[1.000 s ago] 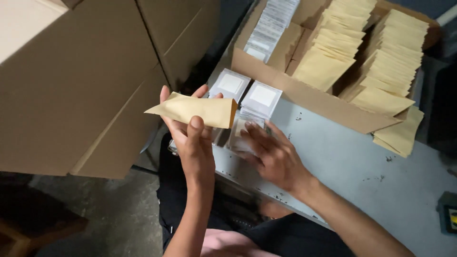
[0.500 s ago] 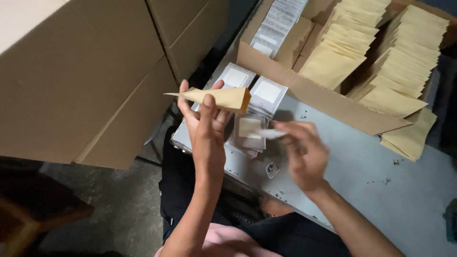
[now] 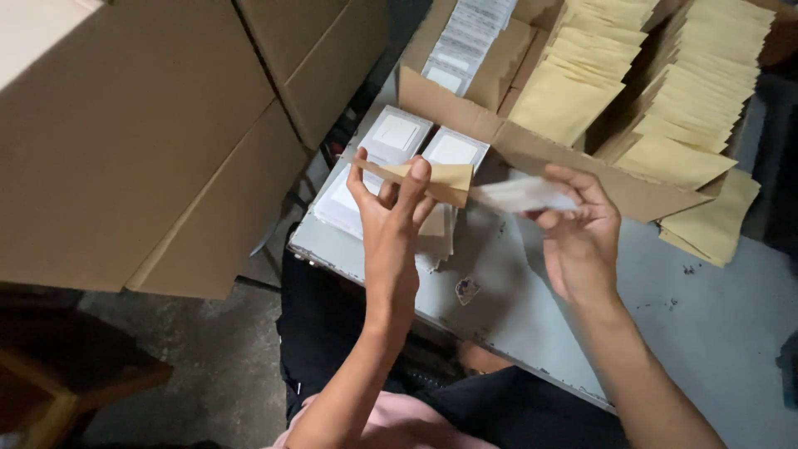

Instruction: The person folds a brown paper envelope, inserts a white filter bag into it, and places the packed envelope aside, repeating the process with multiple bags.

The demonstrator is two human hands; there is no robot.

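Note:
My left hand (image 3: 391,218) pinches a small tan paper envelope (image 3: 442,180) between thumb and fingers, its open end turned to the right. My right hand (image 3: 580,235) holds a thin clear packet (image 3: 522,195) by its right end, the packet's left tip close to the envelope's mouth. Both are raised over stacks of clear square packets with white inserts (image 3: 394,133) lying on the grey table (image 3: 682,324) near its left corner.
An open cardboard box (image 3: 532,154) at the back holds rows of tan envelopes (image 3: 673,100) and a row of clear packets (image 3: 465,41). More envelopes (image 3: 711,220) spill at its right corner. Large closed cartons (image 3: 150,141) stand to the left. A small sticker (image 3: 466,288) lies on the table.
My right hand picked one clear packet off the stack and lifted it to the envelope's mouth. My left hand moved the envelope rightward and turned it edge-on.

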